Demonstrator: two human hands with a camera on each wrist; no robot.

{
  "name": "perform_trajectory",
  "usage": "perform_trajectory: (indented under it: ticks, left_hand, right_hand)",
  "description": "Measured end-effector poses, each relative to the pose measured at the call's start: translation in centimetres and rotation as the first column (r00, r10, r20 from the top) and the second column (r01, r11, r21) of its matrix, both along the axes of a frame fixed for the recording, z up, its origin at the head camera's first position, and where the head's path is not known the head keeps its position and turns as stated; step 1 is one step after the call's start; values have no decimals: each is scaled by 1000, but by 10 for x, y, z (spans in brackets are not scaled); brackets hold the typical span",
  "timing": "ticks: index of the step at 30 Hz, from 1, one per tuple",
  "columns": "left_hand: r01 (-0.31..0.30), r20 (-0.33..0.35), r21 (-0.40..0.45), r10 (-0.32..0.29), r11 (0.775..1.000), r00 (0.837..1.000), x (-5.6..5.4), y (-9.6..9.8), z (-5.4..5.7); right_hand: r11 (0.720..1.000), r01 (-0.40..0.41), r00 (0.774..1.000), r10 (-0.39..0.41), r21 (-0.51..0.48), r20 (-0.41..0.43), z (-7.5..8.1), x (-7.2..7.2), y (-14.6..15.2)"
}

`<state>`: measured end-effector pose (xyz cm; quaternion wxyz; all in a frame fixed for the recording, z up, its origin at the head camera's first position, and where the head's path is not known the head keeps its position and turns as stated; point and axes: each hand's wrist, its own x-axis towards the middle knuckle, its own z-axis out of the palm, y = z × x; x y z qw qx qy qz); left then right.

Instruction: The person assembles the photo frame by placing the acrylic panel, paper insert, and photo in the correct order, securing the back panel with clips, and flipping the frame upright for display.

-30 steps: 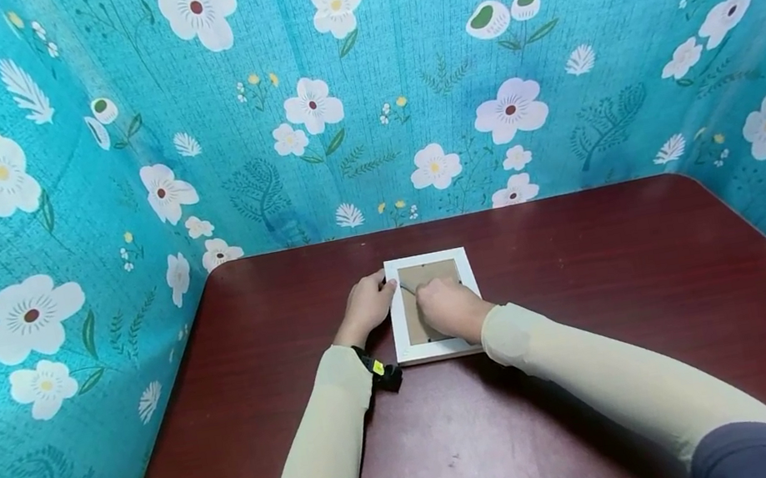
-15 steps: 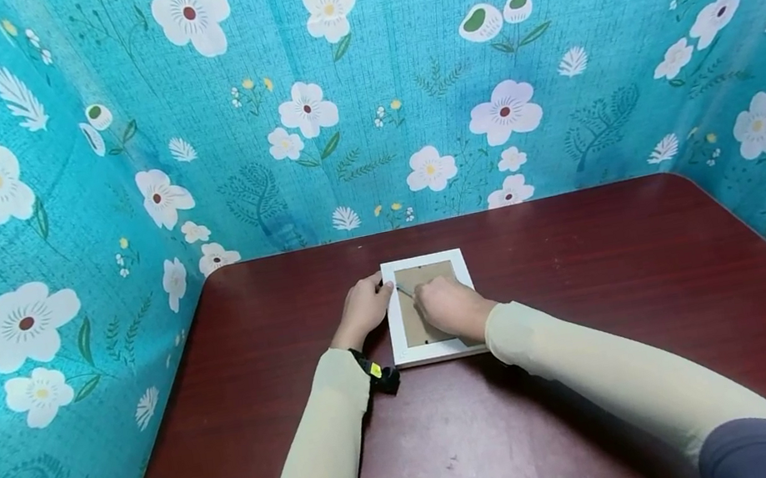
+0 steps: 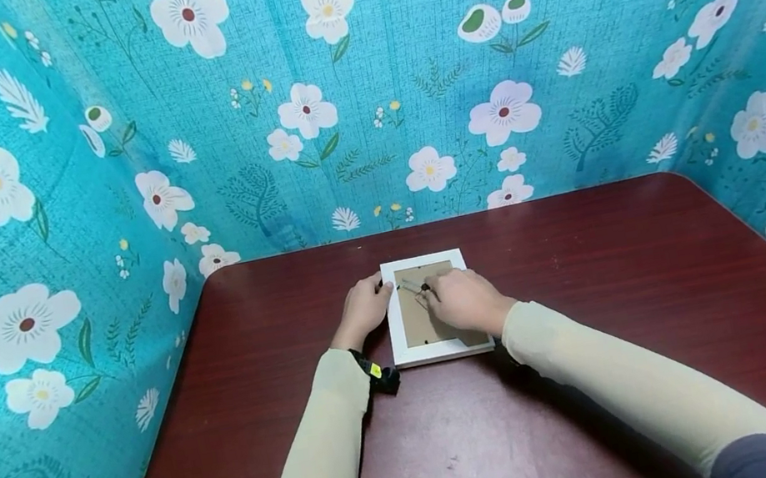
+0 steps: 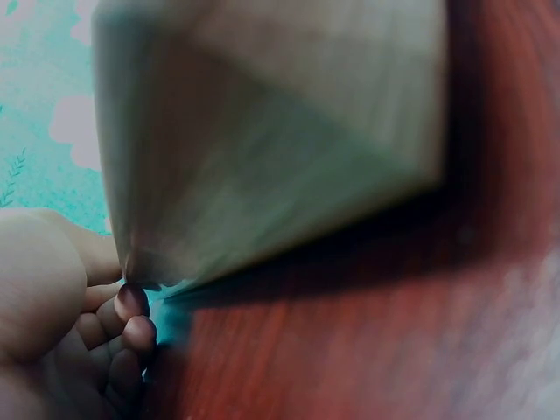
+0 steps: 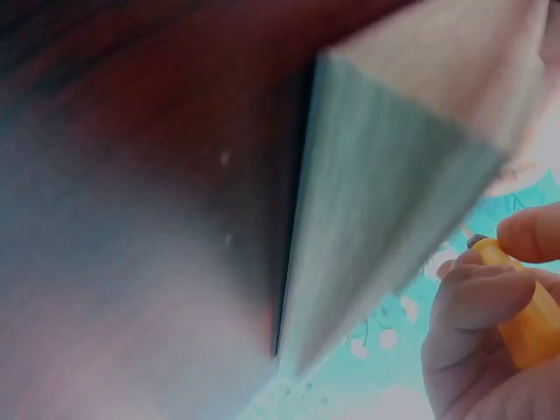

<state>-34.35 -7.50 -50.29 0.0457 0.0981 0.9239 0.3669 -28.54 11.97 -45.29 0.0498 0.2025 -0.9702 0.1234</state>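
Note:
A white picture frame [image 3: 398, 329] lies face down on the table, its brown backing board [image 3: 422, 324] showing. My left hand [image 3: 363, 310] grips its left edge, thumb on top and fingers at the side. My right hand [image 3: 467, 299] is over the right part of the board and holds a screwdriver [image 5: 529, 339] by its yellow handle. The shaft points left toward the inner left edge, blurred in the head view. Small dark tabs sit along the opening. In the left wrist view the left fingers [image 4: 131, 302] are curled at the frame's corner.
The dark red wooden table [image 3: 585, 264] extends around the frame. A blue flowered cloth [image 3: 331, 112] hangs behind the table and along both sides. A black device with a yellow label [image 3: 380, 371] is strapped to the left wrist.
My right hand has shifted a little to the right and its fingers have loosened, so the screwdriver's dark end shows at the fingertips. My left hand and the frame stay in place.

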Motion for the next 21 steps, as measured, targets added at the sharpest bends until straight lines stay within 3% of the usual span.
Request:
perform_trajectory:
  ticks: [7,21]
  left_hand:
    - [-15,-4,2,15,1000,1000,0,0,-1]
    - [-12,-1,4,12,1000,1000,1,1,0]
  right_hand:
    - [998,44,999,-44,-44,3,6,2,16]
    - [999,12,995,-15,-31,-103,3,6,58]
